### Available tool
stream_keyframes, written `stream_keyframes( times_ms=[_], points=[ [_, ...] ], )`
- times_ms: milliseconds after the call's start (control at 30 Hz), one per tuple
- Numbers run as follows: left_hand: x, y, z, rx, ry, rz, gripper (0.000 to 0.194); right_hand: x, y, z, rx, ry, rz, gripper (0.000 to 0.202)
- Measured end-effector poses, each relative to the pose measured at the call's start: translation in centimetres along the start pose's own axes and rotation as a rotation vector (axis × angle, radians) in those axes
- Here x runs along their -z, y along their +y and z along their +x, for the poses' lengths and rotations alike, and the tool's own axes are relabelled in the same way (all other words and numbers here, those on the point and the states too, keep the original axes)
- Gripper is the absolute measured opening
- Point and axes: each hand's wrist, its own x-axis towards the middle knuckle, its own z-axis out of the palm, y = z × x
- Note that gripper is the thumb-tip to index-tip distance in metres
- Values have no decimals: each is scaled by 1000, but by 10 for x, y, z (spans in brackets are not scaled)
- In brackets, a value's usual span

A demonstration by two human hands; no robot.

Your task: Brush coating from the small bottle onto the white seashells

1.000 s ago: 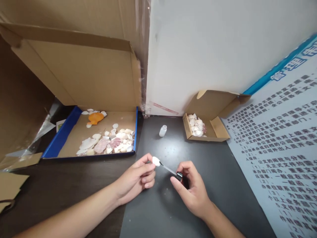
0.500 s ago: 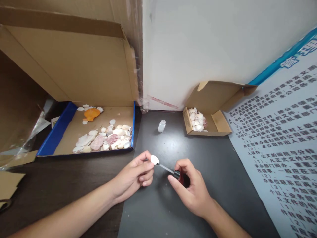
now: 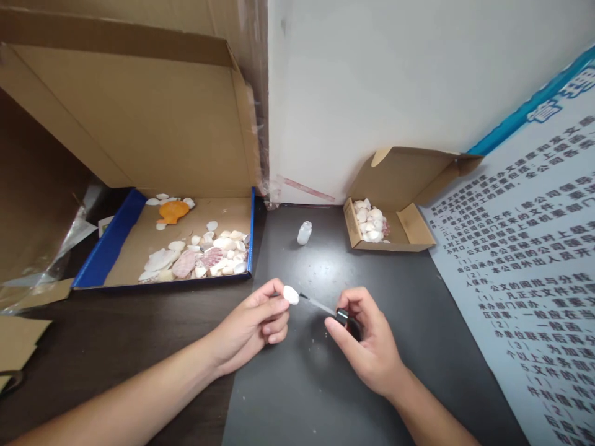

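Observation:
My left hand [image 3: 253,325] pinches a small white shell [image 3: 290,294] between thumb and fingers, a little above the dark grey mat [image 3: 316,384]. My right hand [image 3: 367,347] grips the black cap of a thin brush [image 3: 320,305], and the brush tip touches the shell. A small clear bottle [image 3: 304,233] stands without its cap on the mat beyond both hands.
A large open cardboard box with a blue rim [image 3: 114,244] at the left holds several shells and an orange one [image 3: 171,212]. A small open cardboard box [image 3: 411,232] with white shells sits at the back right. A printed poster [image 3: 534,285] lies at the right.
Both hands have shifted slightly with the shell and brush still together; the brush now lies flatter against the shell. The view has tilted a little.

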Motion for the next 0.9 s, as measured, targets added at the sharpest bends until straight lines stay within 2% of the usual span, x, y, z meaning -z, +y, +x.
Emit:
stream_keyframes(
  times_ms=[100,233,400,533,733,900],
  points=[
    [0,0,0,7,-10,5,22,0,0,0,-2,-43,-15,15],
    [2,0,0,4,-36,20,15,1,1,1,-58,1,-38,13],
    [2,0,0,4,-40,6,12,0,-1,-1,-34,-66,14,14],
    [0,1,-1,4,-37,5,11,0,-3,-1,-72,-24,-51,13],
    [0,1,0,8,-22,6,13,1,-4,0,-13,-82,6,2],
    [1,0,0,-13,8,25,7,2,-1,0,-12,-69,4,6]
  ],
)
